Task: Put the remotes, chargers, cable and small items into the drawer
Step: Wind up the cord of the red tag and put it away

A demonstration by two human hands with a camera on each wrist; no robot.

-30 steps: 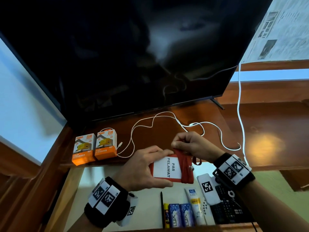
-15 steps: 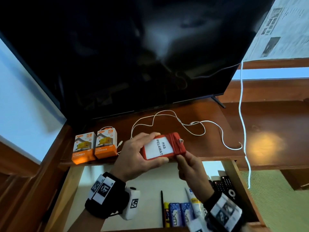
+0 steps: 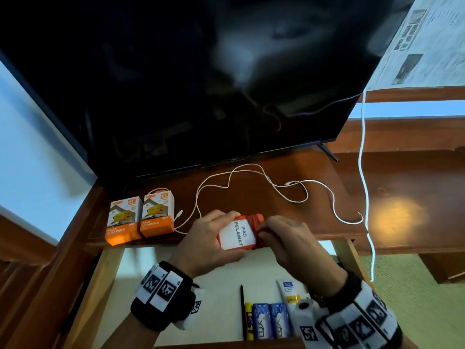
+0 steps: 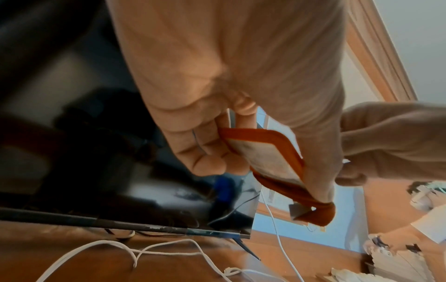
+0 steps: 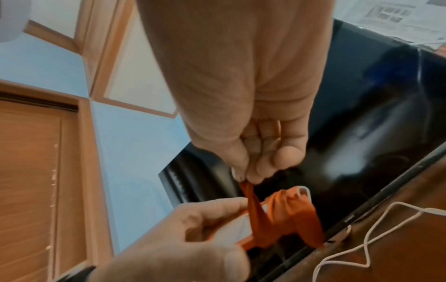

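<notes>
My left hand (image 3: 214, 238) grips a red badge holder (image 3: 236, 234) with a white "PAS PELAWAT" card, above the front edge of the wooden shelf (image 3: 276, 197). Its red lanyard (image 5: 284, 215) is wound round the holder's right end. My right hand (image 3: 281, 238) pinches the lanyard's strap (image 5: 248, 192) between thumb and fingertips. In the left wrist view the badge holder (image 4: 277, 158) sits between my left thumb and fingers. Two orange charger boxes (image 3: 141, 217) stand at the shelf's left. A white cable (image 3: 251, 182) loops across the shelf.
The open drawer (image 3: 141, 285) below holds a black pen (image 3: 242, 311), a yellow tube (image 3: 249, 321), two blue Lux bars (image 3: 270, 321) and a white tube (image 3: 288, 295). A large black TV (image 3: 201, 84) stands behind the shelf. Another white cord (image 3: 364, 172) hangs at right.
My right hand rose from under the badge holder to its right end and now pinches the lanyard there. The holder turned slightly and dropped toward the shelf's front edge.
</notes>
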